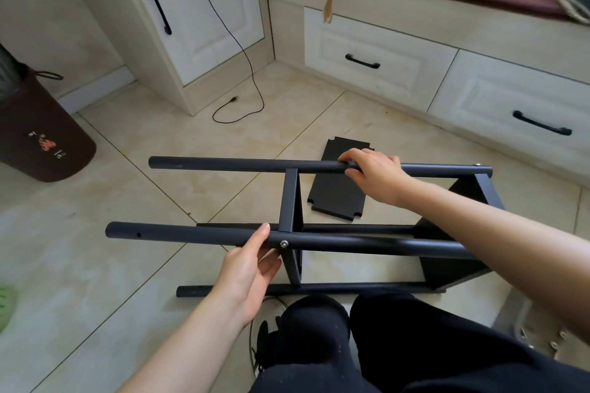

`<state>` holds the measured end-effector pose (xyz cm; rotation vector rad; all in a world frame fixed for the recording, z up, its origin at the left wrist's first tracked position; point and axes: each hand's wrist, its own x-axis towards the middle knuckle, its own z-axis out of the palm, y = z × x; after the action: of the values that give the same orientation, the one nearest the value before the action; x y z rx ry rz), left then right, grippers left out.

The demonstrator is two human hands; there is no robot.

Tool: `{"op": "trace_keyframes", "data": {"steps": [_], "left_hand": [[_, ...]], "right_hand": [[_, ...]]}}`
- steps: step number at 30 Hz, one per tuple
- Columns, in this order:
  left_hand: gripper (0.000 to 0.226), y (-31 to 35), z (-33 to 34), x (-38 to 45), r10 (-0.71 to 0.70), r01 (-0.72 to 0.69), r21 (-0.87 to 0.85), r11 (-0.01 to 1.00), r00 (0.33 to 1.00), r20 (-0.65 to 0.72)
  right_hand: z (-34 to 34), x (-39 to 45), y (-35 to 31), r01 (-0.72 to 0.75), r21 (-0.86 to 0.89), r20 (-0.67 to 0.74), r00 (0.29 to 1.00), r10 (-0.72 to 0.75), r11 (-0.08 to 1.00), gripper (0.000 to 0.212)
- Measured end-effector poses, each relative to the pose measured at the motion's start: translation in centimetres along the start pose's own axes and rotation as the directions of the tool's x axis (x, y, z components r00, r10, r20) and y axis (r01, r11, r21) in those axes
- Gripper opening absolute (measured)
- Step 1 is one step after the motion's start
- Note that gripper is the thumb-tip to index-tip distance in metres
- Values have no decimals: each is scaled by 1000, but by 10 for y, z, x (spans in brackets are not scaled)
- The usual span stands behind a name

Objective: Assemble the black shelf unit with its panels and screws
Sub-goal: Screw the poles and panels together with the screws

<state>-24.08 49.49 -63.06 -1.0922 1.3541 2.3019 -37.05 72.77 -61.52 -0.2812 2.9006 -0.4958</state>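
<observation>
The black shelf unit (291, 198) lies on its side on the tiled floor, with several round tubes running left to right and two panels fixed between them. My left hand (247, 268) holds the near upper tube (178, 233) from below, thumb on top, just left of a silver screw (283, 244). My right hand (372, 174) grips the far upper tube (239, 164) near its middle. A loose black panel (338, 188) lies flat on the floor behind the frame, partly hidden by my right hand.
White drawers with black handles (362, 61) run along the back right. A white cabinet (191, 9) stands at the back left, with a black cable (252, 80) trailing on the floor. A brown bin (41, 137) sits left. Small metal parts (542, 338) lie at the right. My knees (319, 322) are below.
</observation>
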Motion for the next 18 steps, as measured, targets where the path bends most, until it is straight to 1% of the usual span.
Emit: {"op": "trace_keyframes", "data": {"steps": [3,7,9,11,13,15,18], "left_hand": [[33,2,1,0,-1,0,-29,1000,1000,-12],[35,3,5,-5,-2,2,-31,1000,1000,-21],[32,7,9,-9,34,-34,13,999,999,-21],[27,14,18,-16,106,-105,75,992,994,-8],[25,25,32,-25,195,-197,145,970,980,32],[22,38,51,-36,260,-272,197,942,962,84],[18,61,81,-48,322,-357,263,897,932,165]], "right_hand": [[1,0,-1,-4,18,-17,1000,4,1000,30],[-5,0,1,-46,75,-3,999,47,996,31],[-15,-1,3,-75,122,-3,997,76,990,31],[-28,-5,9,-98,185,-18,995,103,978,29],[-43,-10,18,-107,311,-52,990,130,944,26],[-59,-17,27,-106,476,-86,982,166,873,23],[-83,-33,44,-121,628,-101,967,234,769,20]]}}
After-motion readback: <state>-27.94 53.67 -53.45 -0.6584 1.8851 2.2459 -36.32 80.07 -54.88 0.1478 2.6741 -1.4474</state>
